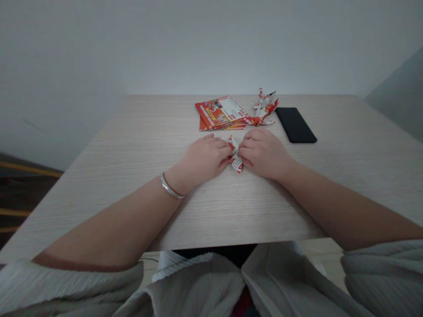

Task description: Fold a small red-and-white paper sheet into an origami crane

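A small folded paper (236, 164) is being held on the pale table (132, 176) by two hands, and some of it is being hidden by the fingertips. It is lying between the hands, in front of a red and white stack of cards (221, 113). Its left side is being pinched by the left hand (209, 158), and its right side is being pinched by the right hand (264, 152). The fingers of both hands are being bent in around it — how hard it is being squeezed cannot be told. A silver bangle (171, 187) is being worn on the left wrist. Behind the right hand, a bunch of folded papers (264, 108) is lying at the right end of the stack — and just beside it a black phone (295, 125) is lying flat.
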Action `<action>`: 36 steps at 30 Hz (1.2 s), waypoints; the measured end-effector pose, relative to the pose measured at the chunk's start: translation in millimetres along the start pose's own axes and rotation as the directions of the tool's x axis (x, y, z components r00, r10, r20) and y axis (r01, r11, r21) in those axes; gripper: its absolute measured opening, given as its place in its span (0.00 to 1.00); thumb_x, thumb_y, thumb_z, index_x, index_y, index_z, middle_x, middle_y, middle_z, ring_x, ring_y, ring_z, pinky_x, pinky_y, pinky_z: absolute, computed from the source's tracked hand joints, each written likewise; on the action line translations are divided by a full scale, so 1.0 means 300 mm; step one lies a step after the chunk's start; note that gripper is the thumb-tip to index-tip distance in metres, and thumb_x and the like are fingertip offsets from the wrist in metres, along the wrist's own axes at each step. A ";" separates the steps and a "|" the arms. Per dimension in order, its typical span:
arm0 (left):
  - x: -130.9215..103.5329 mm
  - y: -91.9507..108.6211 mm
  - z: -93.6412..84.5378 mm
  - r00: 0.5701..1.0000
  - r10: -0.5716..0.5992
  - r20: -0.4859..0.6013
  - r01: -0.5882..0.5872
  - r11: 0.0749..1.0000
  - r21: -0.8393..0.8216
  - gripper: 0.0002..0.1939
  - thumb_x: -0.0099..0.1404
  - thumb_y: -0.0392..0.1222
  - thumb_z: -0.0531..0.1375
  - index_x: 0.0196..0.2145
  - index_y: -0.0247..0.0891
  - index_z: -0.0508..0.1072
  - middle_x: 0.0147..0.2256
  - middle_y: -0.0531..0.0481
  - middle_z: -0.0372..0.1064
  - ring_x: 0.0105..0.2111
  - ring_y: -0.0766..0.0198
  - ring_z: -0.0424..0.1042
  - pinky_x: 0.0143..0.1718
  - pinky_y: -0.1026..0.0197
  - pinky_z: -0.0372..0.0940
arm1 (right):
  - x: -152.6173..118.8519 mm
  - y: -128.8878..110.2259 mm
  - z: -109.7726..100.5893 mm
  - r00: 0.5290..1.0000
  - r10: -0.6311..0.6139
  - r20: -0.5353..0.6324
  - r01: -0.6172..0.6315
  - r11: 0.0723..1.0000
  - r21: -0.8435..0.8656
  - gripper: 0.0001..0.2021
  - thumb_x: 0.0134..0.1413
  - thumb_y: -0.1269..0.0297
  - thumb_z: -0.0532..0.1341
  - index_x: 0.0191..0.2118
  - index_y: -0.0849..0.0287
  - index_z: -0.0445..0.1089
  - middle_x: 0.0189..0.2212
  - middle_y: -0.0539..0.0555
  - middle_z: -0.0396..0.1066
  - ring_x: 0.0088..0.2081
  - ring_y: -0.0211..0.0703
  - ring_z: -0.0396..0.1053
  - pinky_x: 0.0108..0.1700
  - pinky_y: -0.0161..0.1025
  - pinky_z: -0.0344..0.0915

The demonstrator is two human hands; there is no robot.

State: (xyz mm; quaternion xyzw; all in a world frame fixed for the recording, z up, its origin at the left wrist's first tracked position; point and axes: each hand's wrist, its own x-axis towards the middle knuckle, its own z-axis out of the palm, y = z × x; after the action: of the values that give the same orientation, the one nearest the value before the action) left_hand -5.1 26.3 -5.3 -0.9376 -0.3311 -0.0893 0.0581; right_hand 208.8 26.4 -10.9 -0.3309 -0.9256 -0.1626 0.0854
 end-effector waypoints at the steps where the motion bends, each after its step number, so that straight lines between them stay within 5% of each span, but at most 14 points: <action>1: -0.001 -0.001 0.000 1.000 -0.005 -0.001 0.005 1.000 -0.014 0.14 0.71 0.42 0.54 0.42 0.35 0.78 0.44 0.41 0.77 0.46 0.53 0.75 0.56 0.46 0.64 | 0.000 0.003 0.004 1.000 0.012 0.006 -0.013 0.999 0.036 0.11 0.62 0.69 0.57 0.37 0.61 0.78 0.36 0.59 0.77 0.46 0.51 0.64 0.53 0.49 0.57; 10: 0.002 -0.021 0.018 0.998 0.020 -0.055 -0.023 0.999 -0.046 0.13 0.69 0.44 0.57 0.40 0.35 0.79 0.42 0.42 0.78 0.45 0.53 0.74 0.52 0.49 0.65 | 0.003 0.023 0.055 0.979 0.175 -0.106 -0.136 0.944 0.300 0.05 0.51 0.66 0.64 0.29 0.59 0.78 0.31 0.56 0.78 0.39 0.50 0.69 0.47 0.48 0.62; 24: 0.018 -0.027 0.042 0.992 0.028 -0.125 -0.027 1.000 0.009 0.09 0.67 0.37 0.59 0.38 0.31 0.78 0.43 0.39 0.78 0.54 0.49 0.72 0.60 0.49 0.65 | 0.008 -0.003 0.030 0.988 0.118 -0.102 -0.089 0.964 0.250 0.07 0.56 0.67 0.61 0.31 0.59 0.78 0.33 0.57 0.78 0.41 0.51 0.69 0.49 0.48 0.61; 28: 0.020 -0.014 0.033 0.994 0.018 -0.104 -0.012 0.998 0.060 0.11 0.69 0.39 0.57 0.39 0.30 0.78 0.42 0.37 0.78 0.51 0.49 0.74 0.59 0.46 0.66 | 0.016 0.004 0.040 0.986 0.138 -0.096 -0.107 0.954 0.280 0.08 0.57 0.67 0.60 0.33 0.59 0.78 0.34 0.57 0.79 0.41 0.50 0.70 0.48 0.47 0.62; 36: 0.017 -0.007 0.033 0.993 0.020 -0.116 -0.009 0.996 0.094 0.11 0.67 0.39 0.56 0.38 0.32 0.78 0.40 0.41 0.77 0.43 0.53 0.75 0.63 0.44 0.61 | 0.000 0.008 0.066 0.968 0.208 -0.136 -0.141 0.909 0.392 0.05 0.55 0.66 0.62 0.33 0.54 0.76 0.35 0.52 0.79 0.43 0.48 0.72 0.64 0.54 0.51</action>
State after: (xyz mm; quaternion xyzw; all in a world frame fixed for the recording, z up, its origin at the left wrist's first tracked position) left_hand -1.3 32.5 -13.8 -0.9293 -0.3243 -0.1283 0.1216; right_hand 209.5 35.2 -28.6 -0.3743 -0.8950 -0.0009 0.2429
